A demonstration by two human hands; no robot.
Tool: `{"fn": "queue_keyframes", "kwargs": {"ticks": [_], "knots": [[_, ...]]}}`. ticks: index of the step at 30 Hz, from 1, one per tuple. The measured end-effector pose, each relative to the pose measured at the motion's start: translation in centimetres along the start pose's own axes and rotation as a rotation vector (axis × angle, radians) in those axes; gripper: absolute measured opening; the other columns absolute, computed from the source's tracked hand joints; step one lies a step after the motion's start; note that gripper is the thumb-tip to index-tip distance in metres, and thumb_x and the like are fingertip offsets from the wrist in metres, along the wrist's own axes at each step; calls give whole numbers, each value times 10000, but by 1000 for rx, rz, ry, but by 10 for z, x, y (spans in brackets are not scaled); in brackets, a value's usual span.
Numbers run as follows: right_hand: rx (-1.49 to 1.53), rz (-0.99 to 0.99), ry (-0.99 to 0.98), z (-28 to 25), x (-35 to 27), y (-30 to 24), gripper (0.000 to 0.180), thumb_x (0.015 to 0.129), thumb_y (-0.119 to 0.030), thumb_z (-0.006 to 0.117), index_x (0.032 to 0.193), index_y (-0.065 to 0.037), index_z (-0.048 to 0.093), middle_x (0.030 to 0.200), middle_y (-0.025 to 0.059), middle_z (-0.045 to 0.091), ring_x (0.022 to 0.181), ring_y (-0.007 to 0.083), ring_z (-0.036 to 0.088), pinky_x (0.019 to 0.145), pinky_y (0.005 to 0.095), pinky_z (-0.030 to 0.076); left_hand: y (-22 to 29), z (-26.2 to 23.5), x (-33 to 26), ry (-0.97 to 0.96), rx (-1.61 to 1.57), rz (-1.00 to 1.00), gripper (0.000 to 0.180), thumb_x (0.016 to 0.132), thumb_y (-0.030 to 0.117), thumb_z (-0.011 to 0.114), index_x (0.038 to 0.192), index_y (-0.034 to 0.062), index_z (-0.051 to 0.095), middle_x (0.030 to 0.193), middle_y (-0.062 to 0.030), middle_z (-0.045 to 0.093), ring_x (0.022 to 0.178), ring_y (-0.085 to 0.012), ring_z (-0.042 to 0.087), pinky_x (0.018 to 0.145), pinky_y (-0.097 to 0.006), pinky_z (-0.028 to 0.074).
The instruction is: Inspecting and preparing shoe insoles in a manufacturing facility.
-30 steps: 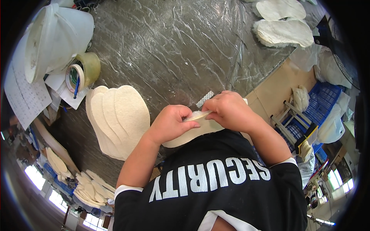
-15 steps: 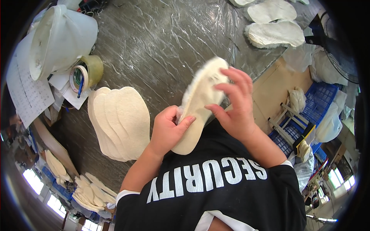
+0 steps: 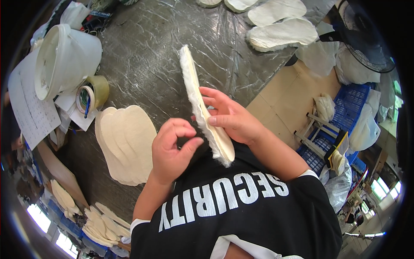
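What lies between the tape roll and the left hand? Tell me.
In the head view, a fanned stack of flat cream insoles lies between the tape roll and the left hand.

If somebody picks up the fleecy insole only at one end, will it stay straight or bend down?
The fleecy insole would probably stay nearly straight: the right hand holds only its lower half, yet the upper half stands up without drooping. It seems light, since a few fingers support it on edge. The fluffy side probably gives a grip that does not slip easily.

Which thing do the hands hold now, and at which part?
The right hand grips the fleecy insole at its lower half. The left hand holds nothing.
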State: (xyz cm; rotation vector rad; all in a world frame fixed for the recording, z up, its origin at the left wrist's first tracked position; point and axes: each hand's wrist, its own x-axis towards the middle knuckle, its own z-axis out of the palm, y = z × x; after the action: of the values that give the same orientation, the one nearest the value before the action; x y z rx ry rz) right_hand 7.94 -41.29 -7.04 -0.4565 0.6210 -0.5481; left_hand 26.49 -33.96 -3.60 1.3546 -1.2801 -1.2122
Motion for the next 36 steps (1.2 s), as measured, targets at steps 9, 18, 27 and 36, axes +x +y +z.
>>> {"fn": "queue_keyframes", "kwargs": {"ticks": [9,18,27,36], "knots": [[306,-101,-32,10,4,0,668,882,-120,570,1469,-70,255,1329,138,480,1203,356,532,949,428,488,51,21,0,-259,177,67,304,703,144,841,792,25,575,787,-105,592,669,-229,588,607,-311,483],[150,-179,-59,20,-19,-2,799,888,-290,692,1476,-12,227,1335,154,443,1216,197,461,1031,327,383,45,29,5,-145,125,39,114,827,15,685,831,-1,573,779,-95,566,679,-212,559,636,-287,461],[-279,-118,-86,17,-58,-33,583,889,-32,660,1393,16,370,1347,119,500,1227,185,504,1032,349,422,53,32,13,-177,-11,-88,74,868,14,640,851,2,568,857,-71,595,781,-181,571,731,-282,463],[-468,-188,-71,9,-69,-39,229,943,-124,596,1076,16,475,1297,205,543,1094,183,598,914,342,508,52,41,15,-236,-6,-41,65,857,14,641,874,1,580,904,-87,621,832,-194,590,780,-298,469]]}}
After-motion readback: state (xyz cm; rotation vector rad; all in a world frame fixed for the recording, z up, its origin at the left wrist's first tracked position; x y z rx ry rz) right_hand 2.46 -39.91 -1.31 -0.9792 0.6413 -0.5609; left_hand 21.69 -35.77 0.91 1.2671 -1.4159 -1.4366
